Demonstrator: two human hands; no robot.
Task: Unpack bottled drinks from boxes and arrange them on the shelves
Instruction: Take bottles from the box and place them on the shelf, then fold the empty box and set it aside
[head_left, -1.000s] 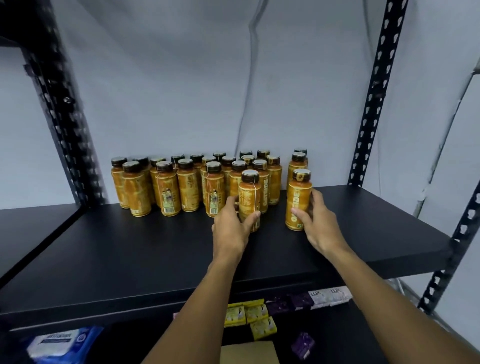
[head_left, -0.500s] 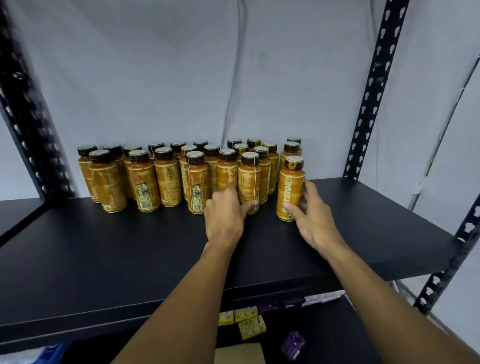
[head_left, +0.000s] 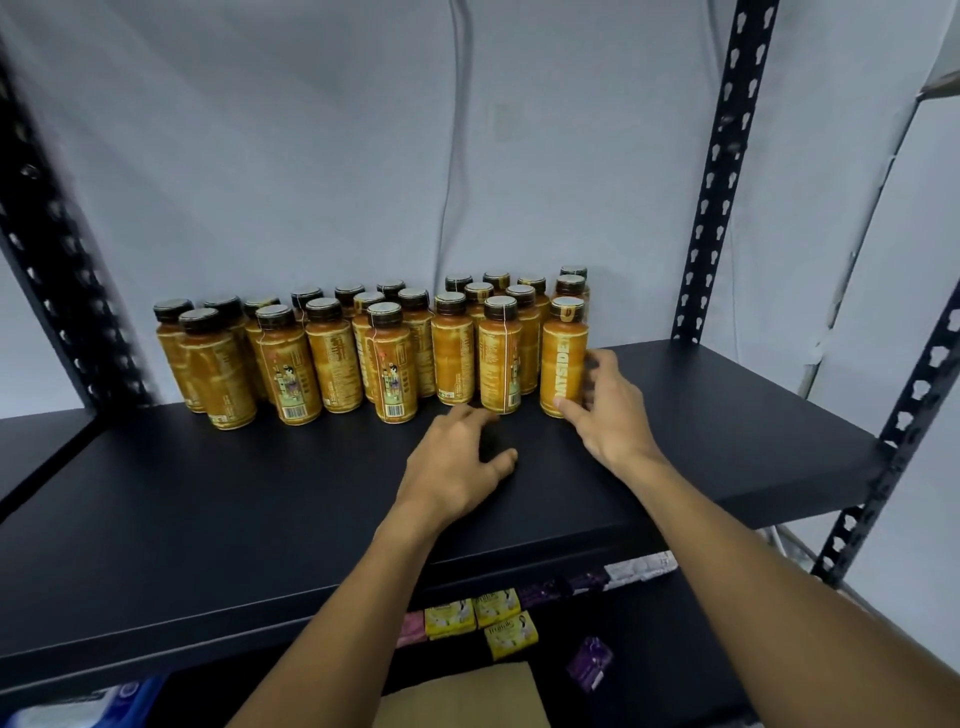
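Several orange bottled drinks (head_left: 337, 358) with dark caps stand in rows at the back of the black shelf (head_left: 208, 519). My right hand (head_left: 610, 415) holds the rightmost front bottle (head_left: 563, 353) low down, thumb at its base and fingers round its right side; the bottle stands upright on the shelf. My left hand (head_left: 457, 462) hovers just above the shelf in front of the neighbouring front bottle (head_left: 500, 358), fingers loosely curled, holding nothing and apart from the bottles.
Black perforated uprights (head_left: 722, 171) frame the shelf, with a grey wall behind. On the lower shelf lie yellow packets (head_left: 483, 616), purple packets (head_left: 589, 662) and a white pack (head_left: 641, 566). A cardboard box (head_left: 462, 699) sits below, and the shelf's right part is bare.
My left hand has let go of the front bottle and drawn back toward me. My right hand has kept hold of the rightmost bottle, which now stands level with the front row.
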